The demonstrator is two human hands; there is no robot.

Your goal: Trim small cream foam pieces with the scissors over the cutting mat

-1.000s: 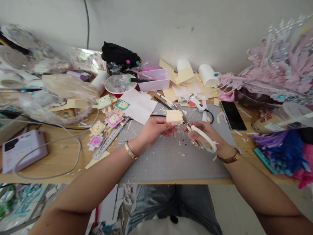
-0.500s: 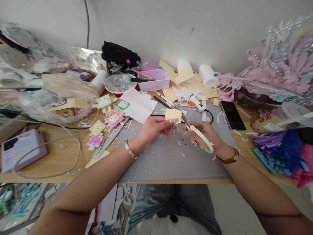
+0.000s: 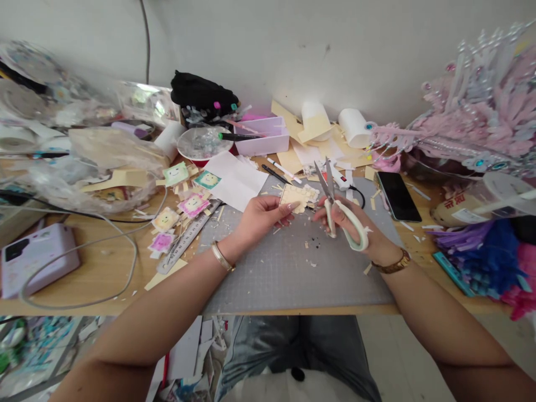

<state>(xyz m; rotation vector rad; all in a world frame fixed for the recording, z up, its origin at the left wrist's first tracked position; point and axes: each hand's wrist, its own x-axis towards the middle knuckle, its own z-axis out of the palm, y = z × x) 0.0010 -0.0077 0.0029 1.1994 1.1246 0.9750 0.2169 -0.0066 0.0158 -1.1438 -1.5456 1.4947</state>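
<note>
My left hand (image 3: 263, 216) pinches a small cream card piece (image 3: 295, 196) by its lower edge, holding it over the grey cutting mat (image 3: 293, 268). My right hand (image 3: 350, 223) grips white-handled scissors (image 3: 341, 211); their blades are parted and point up and away, just right of the card and clear of it. Small paper scraps lie scattered on the mat below both hands.
A metal ruler (image 3: 188, 235) and several coloured face stickers (image 3: 193, 204) lie left of the mat. A black phone (image 3: 397, 196), glue gun (image 3: 341, 178), pens (image 3: 280, 172) and white paper (image 3: 237, 180) sit behind. A purple device (image 3: 36, 258) with cable lies far left; pink feathers (image 3: 481, 123) right.
The scissors have come off the card's right edge and swung upright with blades parted. The card has tilted flatter in my left hand.
</note>
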